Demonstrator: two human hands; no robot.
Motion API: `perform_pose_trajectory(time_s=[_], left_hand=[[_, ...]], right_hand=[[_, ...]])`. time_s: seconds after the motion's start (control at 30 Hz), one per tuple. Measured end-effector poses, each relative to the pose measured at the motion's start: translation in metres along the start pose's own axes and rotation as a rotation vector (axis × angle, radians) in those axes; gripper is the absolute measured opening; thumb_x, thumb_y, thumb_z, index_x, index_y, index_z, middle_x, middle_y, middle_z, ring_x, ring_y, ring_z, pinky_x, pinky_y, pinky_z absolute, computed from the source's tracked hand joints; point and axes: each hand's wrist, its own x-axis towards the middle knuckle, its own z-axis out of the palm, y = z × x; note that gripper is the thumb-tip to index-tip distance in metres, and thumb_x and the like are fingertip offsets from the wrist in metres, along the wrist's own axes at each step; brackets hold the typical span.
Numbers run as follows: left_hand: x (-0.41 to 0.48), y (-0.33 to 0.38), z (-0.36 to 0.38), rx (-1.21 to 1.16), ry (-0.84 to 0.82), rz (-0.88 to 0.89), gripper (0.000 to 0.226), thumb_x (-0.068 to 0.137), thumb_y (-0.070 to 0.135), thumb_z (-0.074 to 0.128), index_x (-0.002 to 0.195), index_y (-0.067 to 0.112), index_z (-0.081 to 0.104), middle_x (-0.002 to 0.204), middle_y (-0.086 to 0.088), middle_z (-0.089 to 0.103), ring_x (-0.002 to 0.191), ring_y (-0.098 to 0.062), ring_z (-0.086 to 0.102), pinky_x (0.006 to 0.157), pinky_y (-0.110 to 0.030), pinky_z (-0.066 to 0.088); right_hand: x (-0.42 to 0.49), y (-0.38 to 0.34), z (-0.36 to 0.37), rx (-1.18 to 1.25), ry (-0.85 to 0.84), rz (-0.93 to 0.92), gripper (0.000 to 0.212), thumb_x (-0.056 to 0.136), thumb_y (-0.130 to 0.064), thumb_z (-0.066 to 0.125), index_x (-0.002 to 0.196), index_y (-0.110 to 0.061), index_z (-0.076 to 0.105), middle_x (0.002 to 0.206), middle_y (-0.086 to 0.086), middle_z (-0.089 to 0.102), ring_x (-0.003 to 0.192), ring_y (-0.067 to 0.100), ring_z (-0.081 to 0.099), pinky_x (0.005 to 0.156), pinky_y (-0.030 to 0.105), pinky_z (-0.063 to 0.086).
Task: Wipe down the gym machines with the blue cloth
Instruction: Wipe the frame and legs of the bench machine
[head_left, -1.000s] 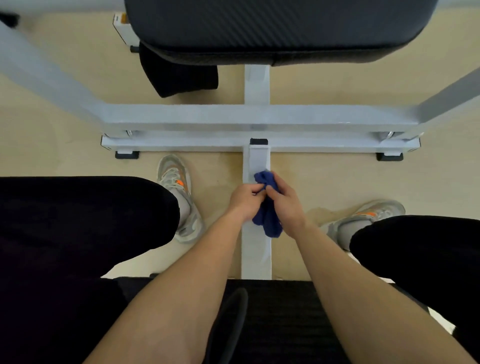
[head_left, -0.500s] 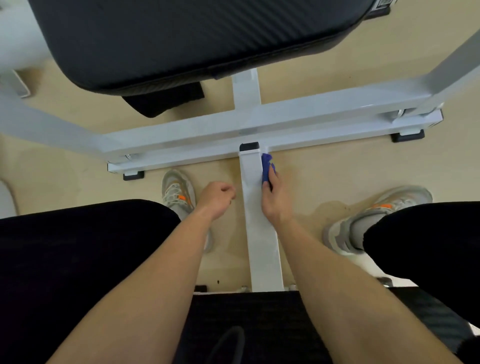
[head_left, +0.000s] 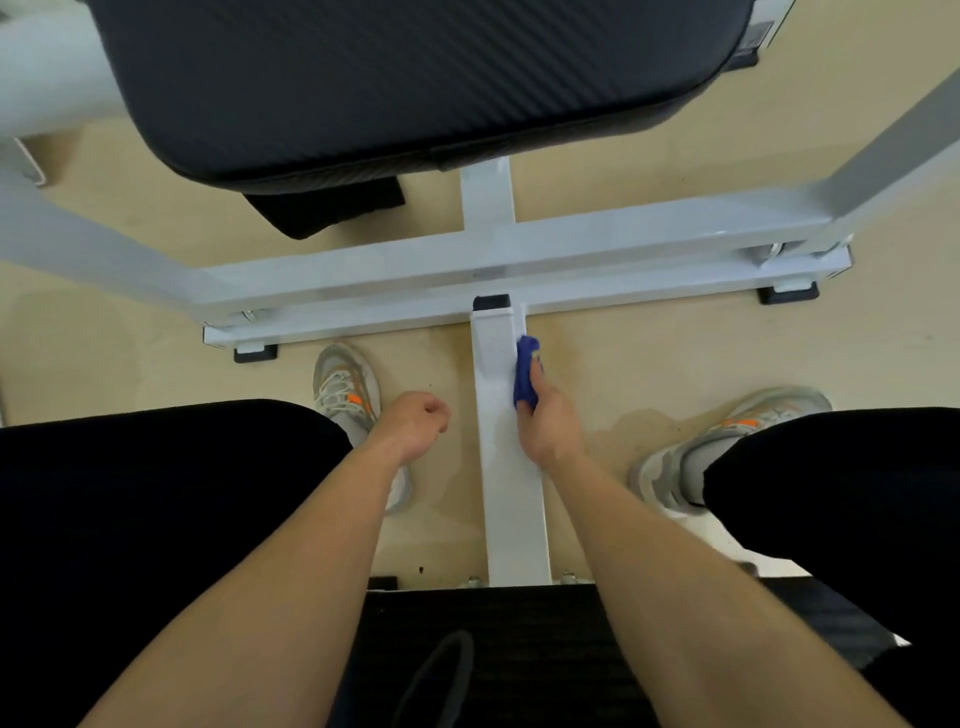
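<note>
A white centre bar (head_left: 506, 467) of the gym machine runs along the floor between my feet toward a white crossbar (head_left: 597, 244). My right hand (head_left: 548, 423) presses the bunched blue cloth (head_left: 525, 373) against the bar's right side, near its far end. Only the cloth's upper part shows above my fingers. My left hand (head_left: 415, 423) hovers to the left of the bar, fingers curled into a loose fist with nothing in it.
A large black pad (head_left: 405, 88) hangs above the crossbar at the top. My two grey and orange shoes (head_left: 345, 389) (head_left: 727, 436) stand on the beige floor either side of the bar. A black seat (head_left: 519, 654) lies under me. White slanted frame tubes (head_left: 893, 150) flank both sides.
A second ago both hands held the cloth over the bar. My left hand let go and moved left; my right hand carried the cloth to the bar's right side.
</note>
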Motion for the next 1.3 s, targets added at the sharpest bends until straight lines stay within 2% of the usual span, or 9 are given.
perform_pose_trajectory(time_s=[0.23,0.37,0.5,0.63,0.77,0.87,1.07,1.17,1.3], left_hand=[[-0.052,0.032,0.008,0.191,-0.014,0.17,0.023,0.092,0.022,0.051,0.081,0.008,0.067,0.083,-0.009,0.069,0.074,-0.027,0.062,0.073,-0.035,0.05],[-0.092,0.05,-0.006,0.296,0.004,0.23,0.023,0.091,0.025,0.049,0.072,0.016,0.058,0.072,-0.003,0.058,0.064,-0.02,0.049,0.064,-0.032,0.041],[-0.137,0.072,-0.04,0.402,0.078,0.312,0.025,0.094,0.03,0.049,0.085,0.017,0.068,0.084,0.0,0.067,0.079,-0.019,0.062,0.08,-0.036,0.053],[-0.183,0.096,-0.072,0.531,0.197,0.383,0.022,0.095,0.033,0.048,0.09,0.023,0.067,0.089,0.002,0.066,0.082,-0.017,0.062,0.083,-0.037,0.053],[-0.233,0.127,-0.102,0.642,0.264,0.459,0.021,0.096,0.035,0.05,0.102,0.024,0.067,0.1,0.002,0.066,0.089,-0.018,0.061,0.085,-0.037,0.052],[-0.26,0.147,-0.128,0.684,0.301,0.497,0.024,0.093,0.036,0.048,0.088,0.022,0.067,0.091,0.001,0.067,0.081,-0.02,0.062,0.079,-0.036,0.053],[-0.296,0.187,-0.167,0.676,0.402,0.586,0.021,0.094,0.039,0.051,0.103,0.031,0.068,0.1,0.006,0.066,0.089,-0.016,0.062,0.086,-0.04,0.054],[-0.303,0.205,-0.18,0.67,0.438,0.635,0.019,0.095,0.036,0.051,0.103,0.03,0.067,0.1,0.006,0.066,0.088,-0.015,0.062,0.085,-0.04,0.054],[-0.307,0.234,-0.19,0.695,0.484,0.716,0.022,0.098,0.036,0.049,0.11,0.029,0.065,0.105,0.006,0.065,0.091,-0.016,0.062,0.085,-0.038,0.053]], right_hand=[[-0.066,-0.019,-0.02,-0.433,-0.241,0.054,0.048,0.095,-0.014,0.05,0.142,-0.023,0.048,0.121,0.013,0.065,0.096,0.031,0.066,0.082,0.036,0.056],[-0.114,-0.067,-0.075,-0.5,-0.288,0.035,0.05,0.096,-0.005,0.05,0.145,-0.019,0.046,0.129,0.009,0.064,0.097,0.026,0.064,0.071,0.028,0.046],[-0.161,-0.111,-0.13,-0.488,-0.216,0.018,0.045,0.101,-0.014,0.044,0.145,-0.026,0.044,0.076,-0.003,0.065,0.049,0.014,0.052,0.046,0.022,0.04],[-0.199,-0.156,-0.171,-0.581,-0.123,-0.107,0.075,0.088,0.007,0.055,0.15,-0.031,0.037,0.124,-0.009,0.062,0.082,0.01,0.052,0.066,0.022,0.045],[-0.227,-0.189,-0.201,-0.51,0.079,-0.22,0.046,0.092,-0.009,0.047,0.129,-0.035,0.055,0.081,0.005,0.068,0.061,0.025,0.065,0.058,0.036,0.056],[-0.247,-0.215,-0.225,-0.509,0.172,-0.31,0.037,0.09,-0.006,0.043,0.115,-0.028,0.06,0.07,0.009,0.064,0.044,0.022,0.061,0.037,0.025,0.045],[-0.274,-0.26,-0.271,-0.509,0.306,-0.382,0.03,0.083,-0.004,0.039,0.088,-0.03,0.055,0.058,0.013,0.061,0.04,0.029,0.057,0.036,0.027,0.044],[-0.275,-0.276,-0.294,-0.52,0.348,-0.407,0.039,0.083,-0.002,0.045,0.1,-0.034,0.059,0.073,0.016,0.067,0.053,0.033,0.065,0.047,0.041,0.057],[-0.277,-0.294,-0.319,-0.404,0.389,-0.473,0.026,0.09,-0.013,0.044,0.102,-0.026,0.063,0.082,0.01,0.067,0.059,0.032,0.058,0.055,0.037,0.048]])
